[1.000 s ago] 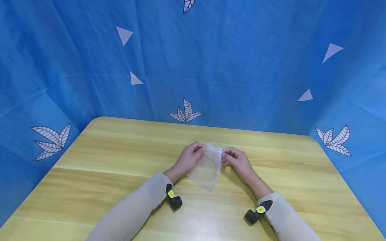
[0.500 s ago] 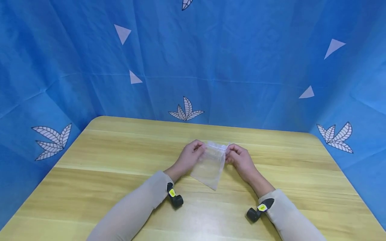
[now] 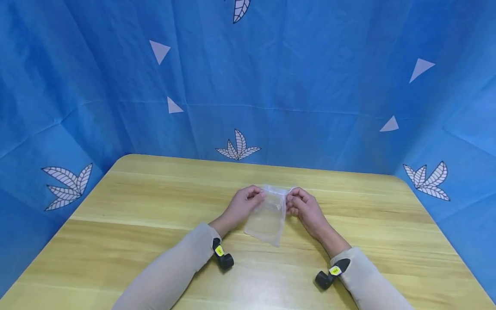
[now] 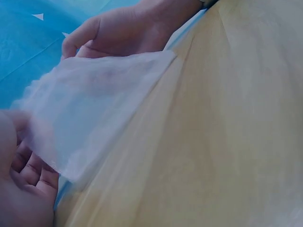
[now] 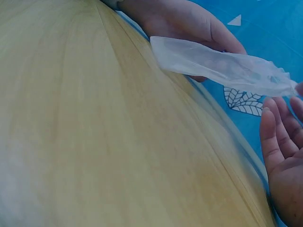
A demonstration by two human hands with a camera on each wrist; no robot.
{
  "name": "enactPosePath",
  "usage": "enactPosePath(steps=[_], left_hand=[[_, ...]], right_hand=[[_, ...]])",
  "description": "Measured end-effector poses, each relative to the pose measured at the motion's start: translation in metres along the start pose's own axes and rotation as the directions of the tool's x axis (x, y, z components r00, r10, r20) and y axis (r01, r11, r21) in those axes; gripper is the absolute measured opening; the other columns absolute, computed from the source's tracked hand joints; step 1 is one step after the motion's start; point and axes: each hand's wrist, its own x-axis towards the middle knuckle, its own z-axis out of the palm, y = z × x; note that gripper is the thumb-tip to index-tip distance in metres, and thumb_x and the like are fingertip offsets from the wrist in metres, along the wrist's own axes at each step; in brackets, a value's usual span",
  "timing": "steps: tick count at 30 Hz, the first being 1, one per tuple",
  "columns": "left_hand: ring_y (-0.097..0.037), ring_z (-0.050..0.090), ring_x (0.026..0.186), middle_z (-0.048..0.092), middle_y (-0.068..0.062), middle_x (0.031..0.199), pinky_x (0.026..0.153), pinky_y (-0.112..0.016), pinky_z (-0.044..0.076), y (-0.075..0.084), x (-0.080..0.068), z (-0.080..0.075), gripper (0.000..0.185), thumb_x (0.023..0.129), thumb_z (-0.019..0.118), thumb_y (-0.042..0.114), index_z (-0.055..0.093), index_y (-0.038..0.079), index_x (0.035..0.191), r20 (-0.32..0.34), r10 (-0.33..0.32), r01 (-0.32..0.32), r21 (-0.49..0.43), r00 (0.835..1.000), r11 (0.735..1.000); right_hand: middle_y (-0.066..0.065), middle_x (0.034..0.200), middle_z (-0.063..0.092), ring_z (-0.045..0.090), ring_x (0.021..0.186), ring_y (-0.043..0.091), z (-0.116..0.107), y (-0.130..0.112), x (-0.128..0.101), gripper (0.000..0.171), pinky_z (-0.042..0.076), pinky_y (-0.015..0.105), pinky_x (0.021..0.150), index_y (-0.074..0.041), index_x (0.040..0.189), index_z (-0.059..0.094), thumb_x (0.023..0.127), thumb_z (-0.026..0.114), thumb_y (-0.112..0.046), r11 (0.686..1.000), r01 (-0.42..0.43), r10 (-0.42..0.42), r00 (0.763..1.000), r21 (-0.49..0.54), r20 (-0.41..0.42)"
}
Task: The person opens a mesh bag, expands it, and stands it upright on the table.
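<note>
A small sheer white drawstring pouch (image 3: 267, 221) hangs between my two hands over the table, its gathered top edge toward the far side. At its upper left corner my left hand (image 3: 240, 206) pinches it between thumb and fingers. My right hand (image 3: 308, 212) pinches the upper right corner, where the thin cord runs. Seen from the left wrist, the pouch (image 4: 99, 109) is spread flat and see-through. The right wrist view shows the pouch (image 5: 208, 64) nearly edge-on, its gathered end at the right fingertips (image 5: 269, 116).
A wooden table (image 3: 155, 249) with rounded far corners lies beneath both hands. Blue cloth (image 3: 310, 86) printed with white leaves and triangles hangs behind and at both sides. Black wrist cameras (image 3: 224, 260) sit on the beige sleeves (image 3: 170, 271).
My right hand moved slightly right, pulling the pouch's top wider, then came back left. My left hand stayed nearly in place, keeping its pinch. The head view tilted slightly.
</note>
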Motion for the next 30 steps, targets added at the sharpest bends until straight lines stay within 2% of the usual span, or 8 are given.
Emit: enactPosePath(steps=[3, 4, 7, 10, 15, 20, 30], left_hand=[[-0.016, 0.055, 0.076, 0.062, -0.002, 0.087, 0.067, -0.029, 0.047, 0.001, 0.001, 0.000, 0.024, 0.098, 0.062, 0.030, 0.067, 0.007, 0.102, -0.029, 0.005, -0.006, -0.026, 1.000, 1.000], [-0.016, 0.054, 0.075, 0.062, -0.002, 0.086, 0.067, -0.029, 0.046, 0.005, 0.000, 0.000, 0.024, 0.098, 0.062, 0.028, 0.067, 0.006, 0.102, -0.036, 0.002, -0.003, -0.024, 0.999, 1.000], [-0.015, 0.053, 0.074, 0.062, -0.002, 0.086, 0.067, -0.029, 0.046, 0.006, 0.001, 0.001, 0.024, 0.098, 0.062, 0.028, 0.066, 0.005, 0.102, -0.042, 0.004, -0.005, -0.021, 0.999, 1.000], [-0.016, 0.054, 0.076, 0.063, -0.002, 0.087, 0.068, -0.030, 0.046, 0.006, 0.001, 0.001, 0.023, 0.098, 0.061, 0.028, 0.066, 0.006, 0.101, -0.044, 0.004, -0.005, -0.011, 0.999, 1.000], [-0.017, 0.054, 0.077, 0.064, -0.001, 0.088, 0.069, -0.031, 0.047, -0.001, 0.001, 0.000, 0.018, 0.098, 0.062, 0.028, 0.066, 0.011, 0.099, -0.034, 0.006, -0.005, 0.012, 0.999, 1.000], [-0.017, 0.055, 0.078, 0.064, -0.001, 0.088, 0.071, -0.032, 0.048, -0.004, -0.001, 0.001, 0.018, 0.098, 0.062, 0.027, 0.066, 0.010, 0.099, -0.013, 0.034, -0.034, 0.005, 0.999, 0.999], [-0.016, 0.057, 0.081, 0.066, -0.002, 0.093, 0.073, -0.030, 0.049, -0.003, 0.001, 0.001, 0.021, 0.098, 0.061, 0.027, 0.066, 0.007, 0.103, 0.000, 0.067, -0.067, -0.020, 0.998, 0.998]], right_hand=[[0.007, 0.092, 0.058, 0.061, 0.077, 0.014, 0.000, -0.001, 0.000, 0.004, 0.053, 0.026, 0.066, -0.001, 0.099, 0.053, 0.099, 0.051, -0.005, 1.000, 0.023, -0.023, 1.000, 0.015, 0.010], [0.007, 0.091, 0.059, 0.061, 0.077, 0.014, 0.000, -0.002, 0.000, 0.004, 0.054, 0.026, 0.066, -0.002, 0.099, 0.054, 0.099, 0.052, -0.005, 0.999, 0.028, -0.028, 1.000, 0.016, 0.014], [0.007, 0.087, 0.060, 0.062, 0.076, 0.014, 0.000, -0.003, 0.001, 0.003, 0.054, 0.026, 0.066, -0.004, 0.098, 0.059, 0.098, 0.057, -0.006, 0.999, 0.034, -0.034, 0.999, -0.003, 0.007], [0.007, 0.085, 0.061, 0.061, 0.076, 0.014, 0.001, -0.002, 0.002, 0.007, 0.054, 0.026, 0.065, -0.002, 0.100, 0.061, 0.096, 0.061, -0.008, 0.998, 0.023, -0.025, 0.999, -0.061, -0.029], [0.008, 0.084, 0.062, 0.061, 0.076, 0.016, 0.002, 0.002, 0.002, 0.019, 0.056, 0.030, 0.068, 0.008, 0.104, 0.059, 0.095, 0.063, -0.008, 0.981, -0.029, 0.011, 0.996, -0.191, -0.094], [0.011, 0.087, 0.062, 0.063, 0.079, 0.017, 0.002, 0.004, 0.000, 0.021, 0.057, 0.033, 0.070, 0.011, 0.106, 0.058, 0.096, 0.062, -0.007, 0.966, -0.063, 0.037, 0.994, -0.250, -0.106], [0.012, 0.093, 0.064, 0.064, 0.081, 0.017, 0.002, 0.005, 0.004, 0.023, 0.056, 0.032, 0.072, 0.010, 0.108, 0.060, 0.097, 0.062, -0.010, 0.940, -0.096, 0.065, 0.993, -0.327, -0.103]])
